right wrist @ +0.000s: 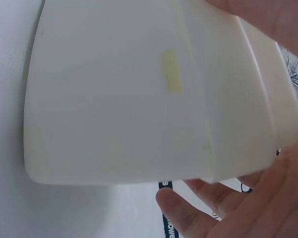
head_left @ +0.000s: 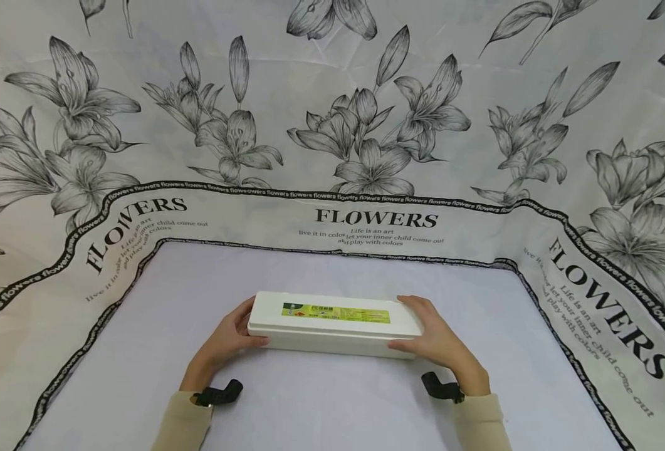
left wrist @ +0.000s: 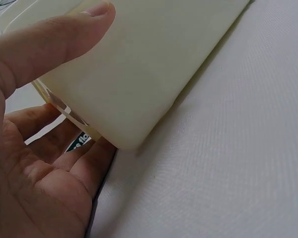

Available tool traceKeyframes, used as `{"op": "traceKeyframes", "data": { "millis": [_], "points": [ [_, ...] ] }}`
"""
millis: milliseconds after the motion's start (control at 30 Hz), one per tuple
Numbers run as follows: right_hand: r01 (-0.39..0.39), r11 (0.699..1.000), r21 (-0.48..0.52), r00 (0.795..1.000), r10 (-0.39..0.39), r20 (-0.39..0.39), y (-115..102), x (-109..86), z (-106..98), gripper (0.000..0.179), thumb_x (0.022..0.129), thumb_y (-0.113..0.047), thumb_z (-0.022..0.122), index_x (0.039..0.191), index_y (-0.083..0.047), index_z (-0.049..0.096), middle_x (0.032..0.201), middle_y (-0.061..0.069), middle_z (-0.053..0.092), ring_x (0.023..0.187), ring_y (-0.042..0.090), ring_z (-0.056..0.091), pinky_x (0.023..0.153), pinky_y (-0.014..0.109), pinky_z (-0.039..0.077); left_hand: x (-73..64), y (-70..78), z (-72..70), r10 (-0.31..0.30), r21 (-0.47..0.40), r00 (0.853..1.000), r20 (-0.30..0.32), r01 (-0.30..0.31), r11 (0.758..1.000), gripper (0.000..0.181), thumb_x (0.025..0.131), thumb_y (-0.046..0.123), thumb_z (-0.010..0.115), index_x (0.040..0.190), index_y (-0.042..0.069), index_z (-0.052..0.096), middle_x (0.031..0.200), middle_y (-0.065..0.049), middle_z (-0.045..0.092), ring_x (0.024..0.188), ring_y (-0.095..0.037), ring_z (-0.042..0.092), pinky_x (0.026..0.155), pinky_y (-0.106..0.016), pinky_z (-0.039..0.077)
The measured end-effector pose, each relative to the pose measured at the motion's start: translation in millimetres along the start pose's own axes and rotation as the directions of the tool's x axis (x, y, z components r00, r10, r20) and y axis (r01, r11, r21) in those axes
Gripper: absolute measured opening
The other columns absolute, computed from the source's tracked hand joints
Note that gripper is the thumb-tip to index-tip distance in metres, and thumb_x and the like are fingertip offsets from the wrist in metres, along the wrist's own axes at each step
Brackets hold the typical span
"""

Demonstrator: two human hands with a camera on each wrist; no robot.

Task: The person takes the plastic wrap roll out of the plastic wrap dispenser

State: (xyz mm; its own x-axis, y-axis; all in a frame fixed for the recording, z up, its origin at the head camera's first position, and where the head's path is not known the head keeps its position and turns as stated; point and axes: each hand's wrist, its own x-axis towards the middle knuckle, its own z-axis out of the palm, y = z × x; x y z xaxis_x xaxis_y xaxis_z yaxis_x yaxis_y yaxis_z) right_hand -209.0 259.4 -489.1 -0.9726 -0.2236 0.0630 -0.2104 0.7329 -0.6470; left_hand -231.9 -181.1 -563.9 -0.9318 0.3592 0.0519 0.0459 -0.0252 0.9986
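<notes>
A long white lidded box (head_left: 332,345) lies across the middle of the table, a yellow-green printed label (head_left: 336,313) on its lid. At its left end my left hand (head_left: 232,331) grips it, thumb on the front side and fingers behind the end. My right hand (head_left: 430,332) holds the opposite end the same way, its thumb along the front. Close up in the left wrist view, the box wall (left wrist: 139,64) meets or nearly meets the cloth. A small yellowish strip (right wrist: 172,71) shows on the box side in the right wrist view. Whether its base is slightly raised, I cannot tell.
A pale cloth (head_left: 309,407) covers the table, bordered by black bands lettered "flowers". Behind it and at both sides rises a white backdrop (head_left: 253,219) printed with grey lilies. Black straps with mounts (head_left: 219,393) sit on both wrists.
</notes>
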Motion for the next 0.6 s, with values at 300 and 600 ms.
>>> {"op": "traceKeyframes", "data": {
  "millis": [300,600],
  "points": [
    [0.022,1.000,-0.014,0.999,-0.021,0.030,0.4,0.9,3.5,0.107,0.072,-0.048,0.092,0.157,-0.012,0.038,0.158,0.023,0.032,0.139,0.043,0.040,0.112,0.068,0.037,-0.3,-0.2,-0.5,-0.009,0.017,1.000,-0.002,0.009,1.000,0.112,0.077,0.004,0.089,0.164,0.007,0.019,0.169,-0.016,0.026,0.154,-0.035,0.031,0.109,-0.016,0.045],
    [0.016,0.999,-0.039,0.999,-0.014,0.050,-6.0,2.3,2.2,0.109,0.070,-0.044,0.094,0.156,-0.008,0.039,0.158,0.027,0.031,0.141,0.047,0.038,0.114,0.072,0.035,-2.5,1.9,-6.0,-0.003,0.065,1.000,0.006,0.003,0.998,0.110,0.077,0.007,0.089,0.164,0.004,0.021,0.168,-0.020,0.027,0.152,-0.040,0.032,0.107,-0.017,0.047]
  ]
}}
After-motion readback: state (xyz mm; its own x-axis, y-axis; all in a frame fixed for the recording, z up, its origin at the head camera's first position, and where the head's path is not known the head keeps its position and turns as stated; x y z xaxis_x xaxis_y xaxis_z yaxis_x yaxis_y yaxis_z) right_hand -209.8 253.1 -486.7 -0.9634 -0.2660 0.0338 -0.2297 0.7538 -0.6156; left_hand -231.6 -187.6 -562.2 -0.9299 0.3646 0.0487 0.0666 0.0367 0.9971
